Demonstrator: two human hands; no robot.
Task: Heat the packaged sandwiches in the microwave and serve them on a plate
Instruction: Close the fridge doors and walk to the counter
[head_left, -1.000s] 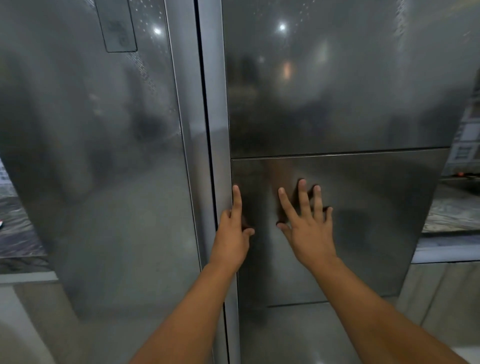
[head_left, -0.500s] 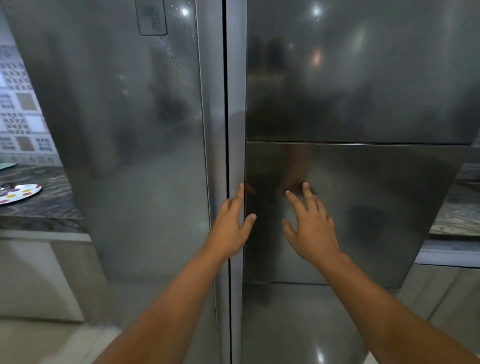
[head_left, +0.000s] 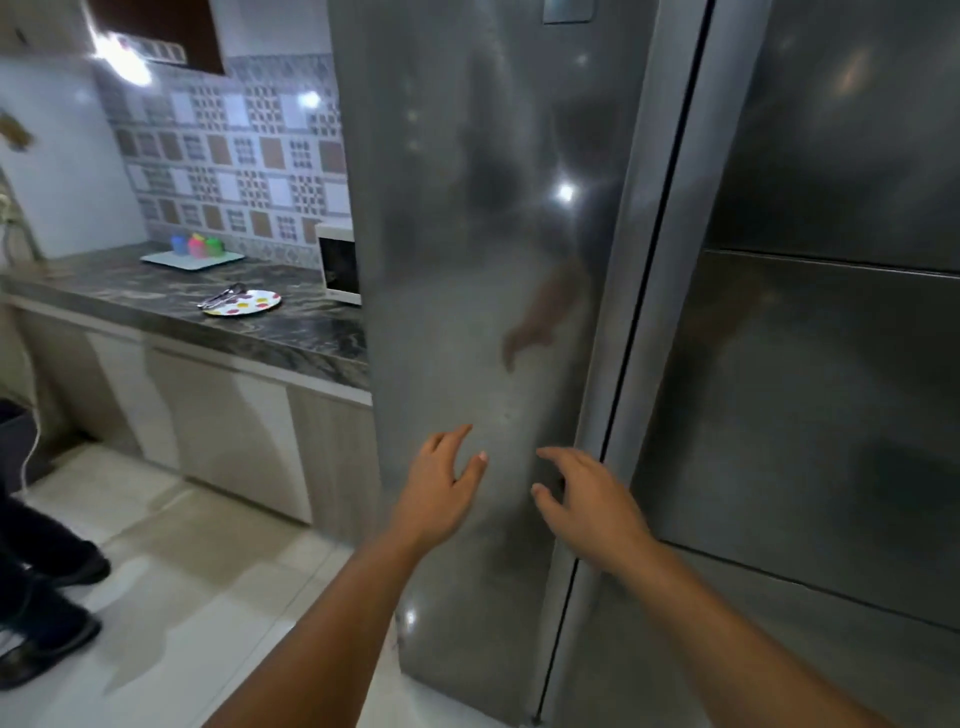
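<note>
I face a tall steel fridge (head_left: 467, 260) with both doors closed. My left hand (head_left: 441, 488) hovers open in front of the left door, fingers spread, holding nothing. My right hand (head_left: 587, 499) is open too, just left of the seam between the doors. On the dark marble counter (head_left: 156, 301) to the left lies a white plate with coloured dots (head_left: 244, 303), with metal tongs (head_left: 223, 296) resting on its edge. A white microwave (head_left: 340, 262) stands on the counter, partly hidden behind the fridge. No packaged sandwiches are visible.
A pale tray with small coloured containers (head_left: 195, 254) sits at the back of the counter. Another person's dark-trousered legs and shoes (head_left: 47, 597) stand on the tiled floor at the far left. Wooden cabinet doors (head_left: 234, 436) run below the counter.
Both hands have come off the right fridge door and moved left, now in front of the left door. My view has swung left, bringing counter, plate and microwave into sight.
</note>
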